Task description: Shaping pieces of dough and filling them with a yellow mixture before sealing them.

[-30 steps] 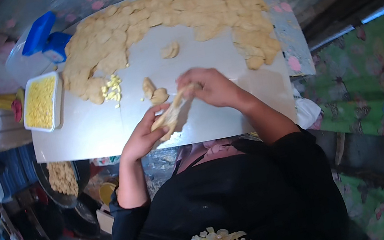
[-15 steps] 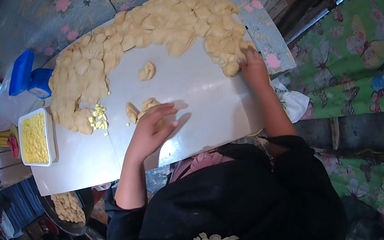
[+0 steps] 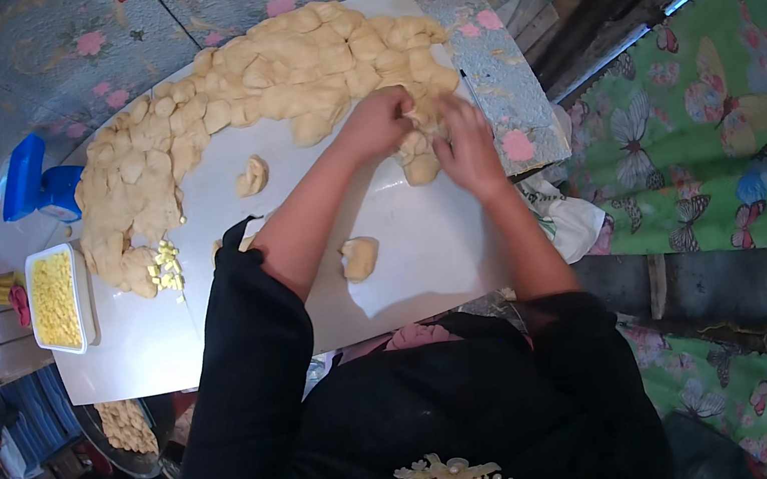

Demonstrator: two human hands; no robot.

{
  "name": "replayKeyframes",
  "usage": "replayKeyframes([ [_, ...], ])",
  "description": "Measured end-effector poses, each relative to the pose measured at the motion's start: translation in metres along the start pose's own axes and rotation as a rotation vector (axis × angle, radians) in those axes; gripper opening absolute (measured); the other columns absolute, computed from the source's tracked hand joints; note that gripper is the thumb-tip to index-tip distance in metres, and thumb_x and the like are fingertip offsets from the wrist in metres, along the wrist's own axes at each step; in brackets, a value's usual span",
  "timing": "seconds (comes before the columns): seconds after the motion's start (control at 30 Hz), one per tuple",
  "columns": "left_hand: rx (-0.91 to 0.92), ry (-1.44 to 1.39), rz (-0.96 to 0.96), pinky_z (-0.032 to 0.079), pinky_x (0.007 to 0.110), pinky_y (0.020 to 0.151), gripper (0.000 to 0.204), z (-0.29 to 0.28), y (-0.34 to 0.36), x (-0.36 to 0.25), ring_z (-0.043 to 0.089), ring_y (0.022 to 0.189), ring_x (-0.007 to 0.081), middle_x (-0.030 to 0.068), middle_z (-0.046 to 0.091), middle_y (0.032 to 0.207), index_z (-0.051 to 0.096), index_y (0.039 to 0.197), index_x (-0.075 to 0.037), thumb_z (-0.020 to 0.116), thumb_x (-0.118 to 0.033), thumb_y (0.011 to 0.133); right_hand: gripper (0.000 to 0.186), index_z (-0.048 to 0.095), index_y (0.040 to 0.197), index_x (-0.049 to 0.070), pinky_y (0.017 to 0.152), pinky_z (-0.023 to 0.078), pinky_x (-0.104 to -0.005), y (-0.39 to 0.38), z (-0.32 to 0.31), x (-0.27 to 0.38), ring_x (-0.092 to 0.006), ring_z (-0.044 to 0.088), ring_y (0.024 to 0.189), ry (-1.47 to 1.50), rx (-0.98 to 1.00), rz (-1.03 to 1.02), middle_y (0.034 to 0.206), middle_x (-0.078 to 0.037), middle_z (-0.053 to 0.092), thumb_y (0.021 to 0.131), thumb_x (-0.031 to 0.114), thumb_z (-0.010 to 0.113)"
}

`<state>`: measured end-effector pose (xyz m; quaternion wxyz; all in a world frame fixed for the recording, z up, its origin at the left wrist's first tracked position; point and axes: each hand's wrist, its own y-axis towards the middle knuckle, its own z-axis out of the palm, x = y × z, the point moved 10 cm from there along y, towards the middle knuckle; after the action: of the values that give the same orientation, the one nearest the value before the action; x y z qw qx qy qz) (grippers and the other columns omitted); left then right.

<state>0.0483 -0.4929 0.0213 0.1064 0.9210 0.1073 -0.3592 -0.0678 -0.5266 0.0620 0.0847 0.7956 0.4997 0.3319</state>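
A wide band of pale dough pieces (image 3: 273, 65), pressed together, curves along the back of the white tabletop (image 3: 315, 317). At its right end, both of my hands work on the dough. My left hand (image 3: 377, 123) reaches across with its fingers curled in a pinch on the dough's edge. Opposite it, my right hand (image 3: 467, 146) has its fingers closed against the same lump, just right of the left hand. A loose dough piece (image 3: 359, 258) lies nearer me, and another small dough lump (image 3: 251, 175) sits further left. My left sleeve partly hides more dough.
Small yellow cubes (image 3: 167, 266) are scattered by the dough's left end. Beside them stands a white tub (image 3: 83, 300) of yellow bits. A blue scale (image 3: 40, 185) is at the far left. Below the table's left edge is a dark pan (image 3: 142, 461) holding brown pieces.
My left hand has left the loose pieces at the front and moved to the dough's right end, joining my right hand. One loose piece now shows uncovered. The view has shifted slightly.
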Motion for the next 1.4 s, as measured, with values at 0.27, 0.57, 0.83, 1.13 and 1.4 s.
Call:
replayKeyframes([
  [0.27,-0.304,-0.930,-0.264,0.045,0.027,0.074,0.020,-0.022,-0.036,0.023,0.055,0.082,0.0128,0.0040,0.055,0.083,0.053,0.096,-0.003,0.064,-0.006,0.080,0.027,0.058,0.100,0.005,0.088,0.039,-0.0342,0.023,0.039,-0.054,-0.0192,0.053,0.099,0.440,0.266,0.192,0.099,-0.007,0.059,0.074,0.007,0.065],
  [0.57,-0.284,-0.490,-0.322,0.043,0.026,0.079,0.025,-0.058,-0.035,0.015,0.054,0.087,0.0109,0.0041,0.062,0.093,0.059,0.103,-0.003,0.066,-0.012,0.081,0.022,0.055,0.103,0.001,0.073,0.047,-0.0255,0.057,-0.056,-0.017,-0.0130,0.056,0.083,1.086,-0.228,0.306,0.096,-0.008,0.058,0.081,-0.003,0.050],
  [0.83,-0.598,-1.220,-0.266,0.047,0.034,0.080,0.028,-0.127,-0.119,0.018,0.058,0.094,0.0183,0.0094,0.061,0.097,0.049,0.117,-0.005,0.052,-0.013,0.090,0.034,0.050,0.108,0.001,0.088,0.045,-0.0351,0.035,0.002,0.006,-0.0228,0.054,0.095,1.588,0.457,0.402,0.099,-0.013,0.055,0.078,0.015,0.054],
  [1.13,-0.542,-1.405,-0.363,0.050,0.037,0.076,0.026,-0.092,-0.142,0.000,0.060,0.094,0.0206,0.0097,0.062,0.098,0.050,0.112,-0.006,0.054,-0.020,0.092,0.047,0.046,0.122,0.008,0.079,0.045,-0.0291,-0.002,0.058,0.105,-0.0176,0.057,0.089,1.134,0.506,0.154,0.097,-0.009,0.056,0.080,0.017,0.065],
  [1.4,-1.228,-1.125,-0.226,0.050,0.036,0.075,0.024,-0.193,-0.237,0.062,0.058,0.083,0.0195,0.0090,0.058,0.087,0.053,0.102,-0.002,0.050,-0.024,0.094,0.037,0.056,0.114,0.004,0.082,0.043,-0.0272,-0.015,0.054,0.061,-0.0178,0.055,0.091,0.921,0.747,0.116,0.098,-0.007,0.055,0.077,0.003,0.054],
])
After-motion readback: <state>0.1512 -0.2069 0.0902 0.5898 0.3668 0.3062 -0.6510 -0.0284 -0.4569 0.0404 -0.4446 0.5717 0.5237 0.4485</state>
